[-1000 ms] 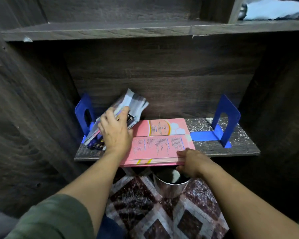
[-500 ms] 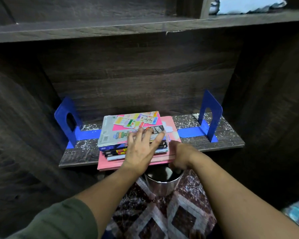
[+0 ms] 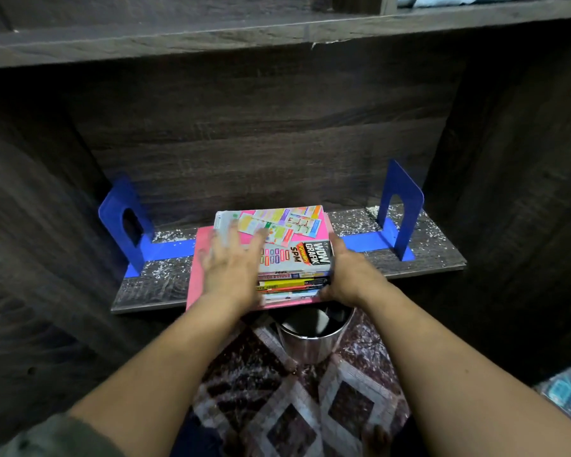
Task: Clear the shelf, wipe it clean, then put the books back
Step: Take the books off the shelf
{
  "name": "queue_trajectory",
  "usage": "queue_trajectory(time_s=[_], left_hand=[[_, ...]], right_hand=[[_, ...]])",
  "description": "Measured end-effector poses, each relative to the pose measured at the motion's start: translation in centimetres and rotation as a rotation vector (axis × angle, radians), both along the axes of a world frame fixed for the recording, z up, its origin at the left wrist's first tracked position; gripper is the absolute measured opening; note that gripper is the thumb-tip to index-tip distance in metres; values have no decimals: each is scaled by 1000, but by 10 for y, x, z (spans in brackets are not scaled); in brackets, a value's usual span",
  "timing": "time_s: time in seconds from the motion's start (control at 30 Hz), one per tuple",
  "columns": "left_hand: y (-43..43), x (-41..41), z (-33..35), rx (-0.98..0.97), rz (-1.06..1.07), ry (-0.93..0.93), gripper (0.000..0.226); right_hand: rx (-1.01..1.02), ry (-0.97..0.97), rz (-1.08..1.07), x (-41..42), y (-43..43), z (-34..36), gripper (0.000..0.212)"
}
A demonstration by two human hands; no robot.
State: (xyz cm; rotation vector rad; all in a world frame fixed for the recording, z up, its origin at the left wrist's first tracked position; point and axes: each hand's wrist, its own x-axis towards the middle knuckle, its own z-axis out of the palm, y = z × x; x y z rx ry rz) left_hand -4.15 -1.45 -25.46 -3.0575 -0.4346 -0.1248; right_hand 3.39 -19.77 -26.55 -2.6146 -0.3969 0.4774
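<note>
**Both hands on the book stack at mid-shelf**

The stack of books point(image 3: 287, 255) lies flat in the middle of the shelf point(image 3: 435, 255), and its front edge juts out over the shelf lip. Its long axis runs from 9 to 3 o'clock. The title on the top cover reads sideways, with the head of the page toward 3 o'clock. The coloured spines of the lower books face 6 o'clock. A wide pink book point(image 3: 200, 268) forms the bottom layer and sticks out toward 9 o'clock.

Both forearms reach in from 6 o'clock. The left hand point(image 3: 231, 268), blurred, lies palm down on top of the stack with its fingers spread and straight, holding nothing. The right hand point(image 3: 350, 275) grips the stack's 3 o'clock side. Its thumb lies along the top edge and its fingers curl round the front corner.

A blue bookend point(image 3: 122, 219) stands at 9 o'clock of the stack and another bookend point(image 3: 401, 206) at 3 o'clock, both apart from it. White crumbs speckle the shelf. A steel bin point(image 3: 314, 338) stands on a patterned rug point(image 3: 294, 407) at 6 o'clock, under the shelf edge.
</note>
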Motion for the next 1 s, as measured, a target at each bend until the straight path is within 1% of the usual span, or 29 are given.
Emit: queue_trajectory(time_s=[0.07, 0.1, 0.17, 0.27, 0.4, 0.47, 0.53, 0.67, 0.8, 0.93, 1.0], left_hand=[[17, -9, 1, -109, 200, 79, 127], [22, -11, -2, -180, 242, 123, 130], [30, -12, -9, -285, 226, 161, 137], [36, -11, -14, -363, 182, 121, 143], [48, -11, -15, -497, 160, 56, 138], [52, -11, -16, -553, 159, 24, 136], [51, -10, -15, -555, 165, 24, 135], [43, -3, -8, -489, 212, 66, 131], [41, 0, 1, -427, 217, 104, 126], [45, -1, 10, -372, 215, 106, 117], [45, -1, 12, -383, 215, 90, 109]], right_hand=[[56, -6, 20, -2, 1, 2, 127], [75, -6, 38, -4, 2, 2, 127], [85, -23, 59, -9, 5, -2, 126], [133, -43, 38, -9, 7, -10, 120], [273, 0, -8, 0, 0, -13, 112], [312, 8, -6, 2, -2, -15, 109], [307, -2, -1, 4, -2, -15, 108], [251, -21, 7, 5, 1, -12, 105], [242, -47, 21, 8, 3, -9, 100], [226, -64, 18, 6, 5, -8, 107], [236, -72, -10, 5, 6, -7, 111]])
